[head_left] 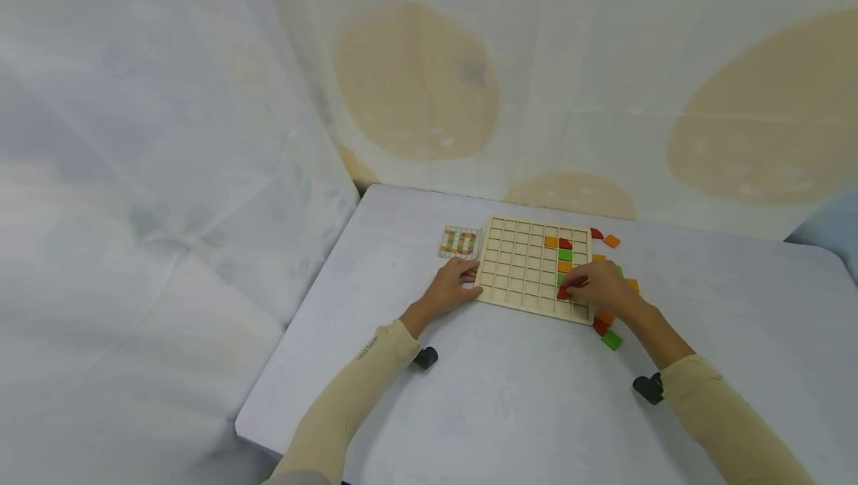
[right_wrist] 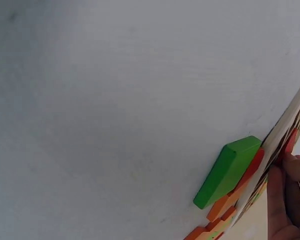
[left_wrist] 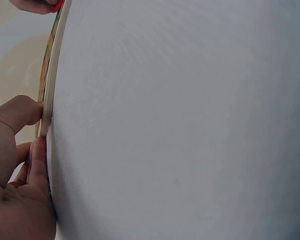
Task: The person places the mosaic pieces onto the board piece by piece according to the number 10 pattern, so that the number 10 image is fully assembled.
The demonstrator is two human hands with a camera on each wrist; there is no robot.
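Two hands are at work on a wooden grid board [head_left: 529, 265] that lies flat on the white surface [head_left: 509, 395]. The left hand [head_left: 450, 289] rests at the board's left edge with its fingers [left_wrist: 35, 165] fairly straight, thumb and fingertips pressed against the rim as if to steady it; it holds nothing. The right hand [head_left: 603, 285] is over the board's lower right part, its fingers [right_wrist: 285, 200] curled and pinching a red tile [head_left: 564, 293] that sits at a cell in the column already partly filled with orange, red and green tiles.

Just right of the board, loose tiles lie on the surface: a green tile [head_left: 611, 340] nearest the person, red and orange ones touching or just beside it, and a few more near the board's far right corner. A small pattern card [head_left: 460, 241] lies just left of the board's far corner.

Judging from this, the step in hand is seating the red tile in its cell, continuing that column downward. The next move would call for pressing the tile level into the cell, letting go without dragging it out, and checking the card before picking another tile from the loose ones, while the left hand keeps the board from sliding.
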